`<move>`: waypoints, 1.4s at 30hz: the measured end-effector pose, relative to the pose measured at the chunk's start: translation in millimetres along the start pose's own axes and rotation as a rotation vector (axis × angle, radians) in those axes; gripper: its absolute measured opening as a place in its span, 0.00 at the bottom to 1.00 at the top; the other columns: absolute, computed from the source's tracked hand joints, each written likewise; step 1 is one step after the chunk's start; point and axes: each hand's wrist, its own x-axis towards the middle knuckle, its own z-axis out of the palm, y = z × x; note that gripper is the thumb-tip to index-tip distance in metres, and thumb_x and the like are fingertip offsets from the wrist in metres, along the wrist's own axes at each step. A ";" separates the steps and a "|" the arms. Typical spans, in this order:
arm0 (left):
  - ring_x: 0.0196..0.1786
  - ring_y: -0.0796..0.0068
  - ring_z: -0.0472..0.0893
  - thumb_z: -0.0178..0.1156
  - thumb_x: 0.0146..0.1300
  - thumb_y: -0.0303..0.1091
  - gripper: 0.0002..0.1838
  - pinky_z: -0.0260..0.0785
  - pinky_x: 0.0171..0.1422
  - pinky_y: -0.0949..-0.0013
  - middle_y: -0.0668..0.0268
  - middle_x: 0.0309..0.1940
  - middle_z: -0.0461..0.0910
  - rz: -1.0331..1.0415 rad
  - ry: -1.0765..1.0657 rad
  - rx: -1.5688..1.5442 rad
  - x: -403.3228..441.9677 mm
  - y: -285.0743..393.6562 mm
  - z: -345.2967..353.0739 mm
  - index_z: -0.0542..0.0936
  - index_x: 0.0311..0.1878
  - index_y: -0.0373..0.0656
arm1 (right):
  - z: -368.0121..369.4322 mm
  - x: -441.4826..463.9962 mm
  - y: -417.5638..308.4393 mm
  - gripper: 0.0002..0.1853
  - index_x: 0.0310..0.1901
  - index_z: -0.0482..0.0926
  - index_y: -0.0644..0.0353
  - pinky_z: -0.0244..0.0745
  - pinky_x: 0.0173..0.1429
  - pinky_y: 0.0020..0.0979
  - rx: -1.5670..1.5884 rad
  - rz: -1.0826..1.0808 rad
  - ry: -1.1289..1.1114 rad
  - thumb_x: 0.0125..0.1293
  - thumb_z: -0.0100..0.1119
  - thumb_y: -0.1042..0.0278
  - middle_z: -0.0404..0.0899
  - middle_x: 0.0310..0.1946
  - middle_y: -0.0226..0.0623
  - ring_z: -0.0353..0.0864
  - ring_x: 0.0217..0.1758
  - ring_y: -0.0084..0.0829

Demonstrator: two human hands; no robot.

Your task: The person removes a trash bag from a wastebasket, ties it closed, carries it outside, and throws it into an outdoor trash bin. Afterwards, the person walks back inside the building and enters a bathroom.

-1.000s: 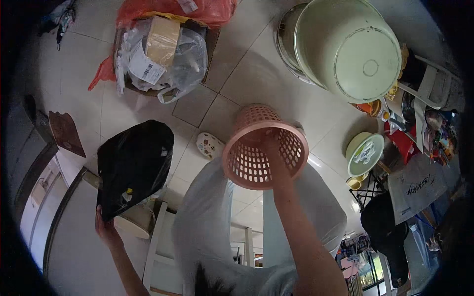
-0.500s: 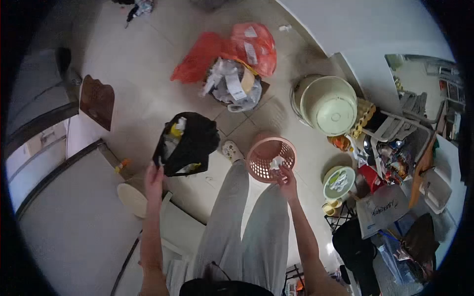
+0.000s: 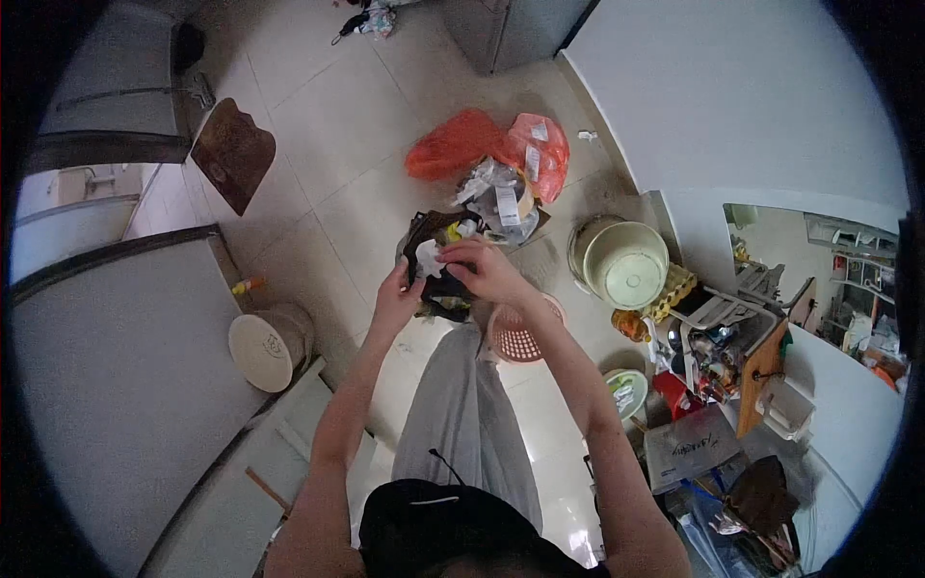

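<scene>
My left hand (image 3: 396,295) grips the near left edge of a black plastic bag (image 3: 449,289), which hangs with its mouth up and has yellow and white bits inside. At the bag's opening, my right hand (image 3: 479,268) pinches a crumpled white tissue (image 3: 429,258). The pink perforated basket (image 3: 517,339) stands on the floor by my legs, partly under my right forearm; what it holds is hidden.
Beyond the bag lie red plastic bags (image 3: 469,144) and a box of clear packaging (image 3: 501,200). Green tubs (image 3: 626,265) stand right, near a small green basin (image 3: 628,393) and a cluttered chair. A lidded bucket (image 3: 265,351) is at left.
My right hand has left the pink basket with the tissue and moved up and left to the black bag. The bag has shifted right, towards my right hand, with its mouth upward.
</scene>
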 end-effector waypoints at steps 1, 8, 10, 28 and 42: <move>0.29 0.80 0.71 0.56 0.56 0.29 0.27 0.66 0.34 0.76 0.64 0.28 0.74 0.034 -0.008 0.070 3.4 -0.5 -2.7 0.62 0.58 0.33 | 2.6 3.6 -1.3 0.10 0.38 0.78 0.60 0.65 0.52 0.36 -0.035 0.029 -0.050 0.53 0.53 0.70 0.75 0.42 0.39 0.69 0.47 0.40; 0.27 0.77 0.72 0.59 0.52 0.31 0.30 0.66 0.33 0.74 0.61 0.27 0.74 0.082 -0.015 0.222 7.9 46.0 -12.6 0.62 0.57 0.32 | 22.7 35.9 -4.6 0.09 0.31 0.77 0.63 0.67 0.47 0.40 -0.402 0.102 -0.118 0.53 0.52 0.66 0.76 0.37 0.42 0.71 0.46 0.42; 0.28 0.78 0.73 0.59 0.52 0.30 0.28 0.66 0.33 0.74 0.60 0.28 0.75 0.159 0.019 0.210 15.9 33.8 -17.8 0.63 0.56 0.31 | 21.7 47.9 -13.8 0.09 0.29 0.76 0.63 0.67 0.46 0.40 -0.506 -0.060 -0.111 0.53 0.52 0.66 0.76 0.34 0.42 0.71 0.44 0.42; 0.32 0.80 0.75 0.64 0.46 0.28 0.24 0.68 0.36 0.78 0.69 0.28 0.76 0.123 0.106 -0.172 -9.3 205.8 -140.1 0.70 0.49 0.41 | -37.9 92.0 -116.4 0.09 0.34 0.78 0.65 0.70 0.36 0.24 0.032 0.048 0.045 0.56 0.55 0.67 0.79 0.28 0.36 0.76 0.29 0.26; 0.31 0.77 0.75 0.63 0.49 0.28 0.14 0.71 0.33 0.76 0.67 0.29 0.75 0.009 0.194 -0.196 69.9 264.7 -371.1 0.72 0.38 0.35 | 44.8 361.4 -208.0 0.15 0.42 0.75 0.63 0.70 0.42 0.26 0.177 0.179 0.004 0.57 0.56 0.62 0.78 0.33 0.33 0.76 0.36 0.26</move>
